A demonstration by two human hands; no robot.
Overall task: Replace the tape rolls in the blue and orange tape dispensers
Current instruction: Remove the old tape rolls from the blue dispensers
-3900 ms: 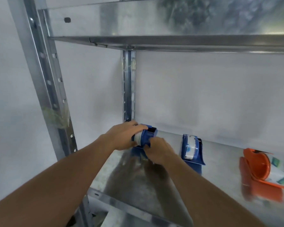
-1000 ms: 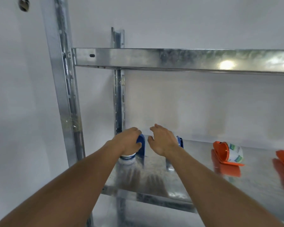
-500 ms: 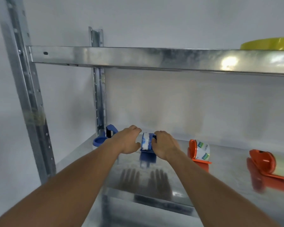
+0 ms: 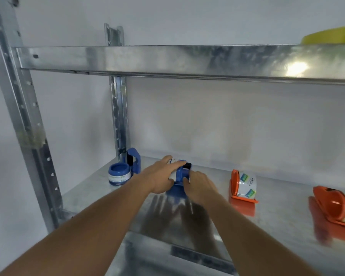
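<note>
I saw both hands, left (image 4: 159, 177) and right (image 4: 200, 187), closed around the second blue dispenser (image 4: 180, 174) on the metal shelf (image 4: 92, 188), its white tape roll (image 4: 172, 175) loaded inside.

My hands (image 4: 161, 177) cover most of the blue dispenser (image 4: 180, 174); far orange dispenser (image 4: 335, 206) blurred, cut off by right edge.

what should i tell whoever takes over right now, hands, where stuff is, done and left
Left hand and right hand: both grip the second blue plastic tape dispenser mid-shelf.
First blue tape dispenser lies on its side, far left on the metal shelf.
Two orange plastic tape dispensers sit right, untouched.
Done: cannot tell.
Left: finish this blue one, then both orange.
</note>
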